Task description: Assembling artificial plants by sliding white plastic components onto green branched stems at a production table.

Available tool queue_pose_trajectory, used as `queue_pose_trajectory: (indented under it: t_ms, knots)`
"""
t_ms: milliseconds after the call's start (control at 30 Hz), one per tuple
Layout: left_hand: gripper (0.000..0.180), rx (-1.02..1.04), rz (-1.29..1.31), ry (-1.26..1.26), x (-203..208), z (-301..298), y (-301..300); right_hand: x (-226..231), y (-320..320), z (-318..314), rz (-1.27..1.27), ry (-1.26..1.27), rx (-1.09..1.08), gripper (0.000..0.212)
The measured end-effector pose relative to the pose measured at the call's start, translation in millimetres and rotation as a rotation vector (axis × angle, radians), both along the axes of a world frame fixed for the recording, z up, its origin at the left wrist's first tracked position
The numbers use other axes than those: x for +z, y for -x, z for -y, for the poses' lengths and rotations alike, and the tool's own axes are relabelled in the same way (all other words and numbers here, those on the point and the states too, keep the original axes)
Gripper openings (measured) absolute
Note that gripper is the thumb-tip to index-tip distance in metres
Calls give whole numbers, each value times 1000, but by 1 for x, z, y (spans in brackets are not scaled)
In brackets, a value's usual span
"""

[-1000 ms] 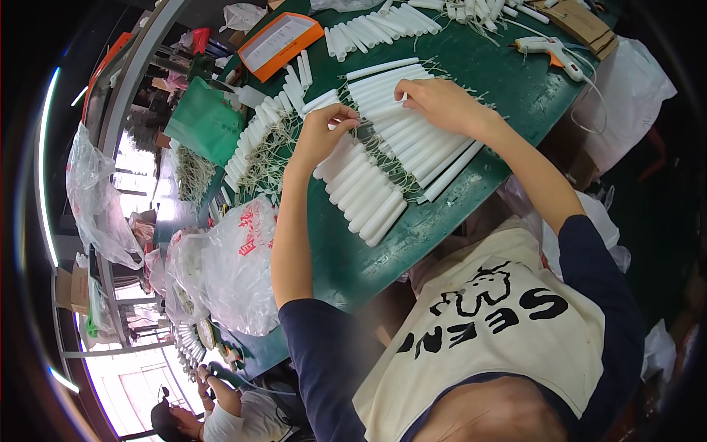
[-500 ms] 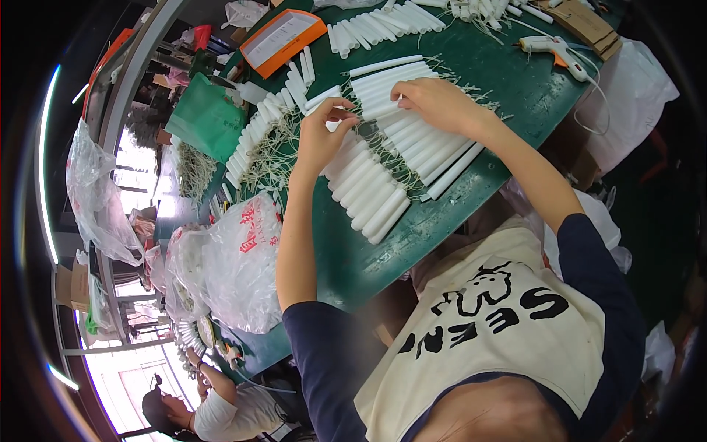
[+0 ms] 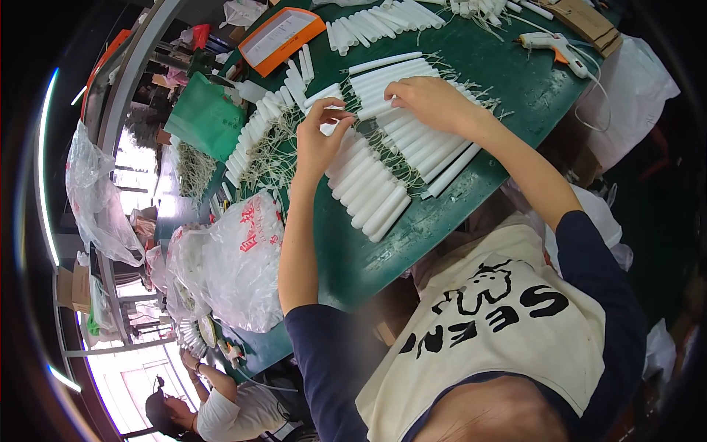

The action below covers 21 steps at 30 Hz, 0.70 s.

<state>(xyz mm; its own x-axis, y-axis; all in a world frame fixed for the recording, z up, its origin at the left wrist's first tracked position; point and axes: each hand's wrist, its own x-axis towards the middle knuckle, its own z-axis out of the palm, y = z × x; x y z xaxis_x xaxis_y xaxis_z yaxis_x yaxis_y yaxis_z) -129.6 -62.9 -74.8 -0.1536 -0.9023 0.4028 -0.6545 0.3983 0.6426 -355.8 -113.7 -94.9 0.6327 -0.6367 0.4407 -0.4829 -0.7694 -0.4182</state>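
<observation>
My right hand (image 3: 427,99) is closed on a slim white tube (image 3: 374,110), fingers over its right part, above a row of similar tubes. At the tube's left end, my left hand (image 3: 317,140) has thumb and index finger brought together in a pinch. What sits between those fingertips is too small to make out. Just below lies another row of white tubes (image 3: 368,188), side by side on the green table (image 3: 449,225). Thin pale cords (image 3: 394,166) stick out from the tube ends, between the two rows.
More white tubes with tangled cords (image 3: 272,151) lie left of my left hand. Behind are an orange box (image 3: 283,40), a tube pile (image 3: 383,26) and a glue gun (image 3: 556,51). Plastic bags (image 3: 239,258) stand at left. A co-worker (image 3: 221,405) sits lower left.
My right hand has shifted slightly left with the tube, whose end now shows closer to my left fingertips. My left hand has barely moved. The co-worker's hands have moved a little.
</observation>
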Motion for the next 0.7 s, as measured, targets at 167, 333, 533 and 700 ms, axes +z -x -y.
queue_pose_trajectory:
  t_ms: [167,333,533,700]
  knots:
    - [24,25,-19,41,-3,-5,-1,7,-1,-6,-5,-110,-12,19]
    - [20,35,-12,44,-4,-4,3,-1,3,-1,89,-1,24,21]
    - [18,47,-21,100,-8,-5,4,-2,-5,-1,68,76,10,17]
    - [18,97,-86,29,-7,-7,7,-6,-7,1,101,75,-8,18]
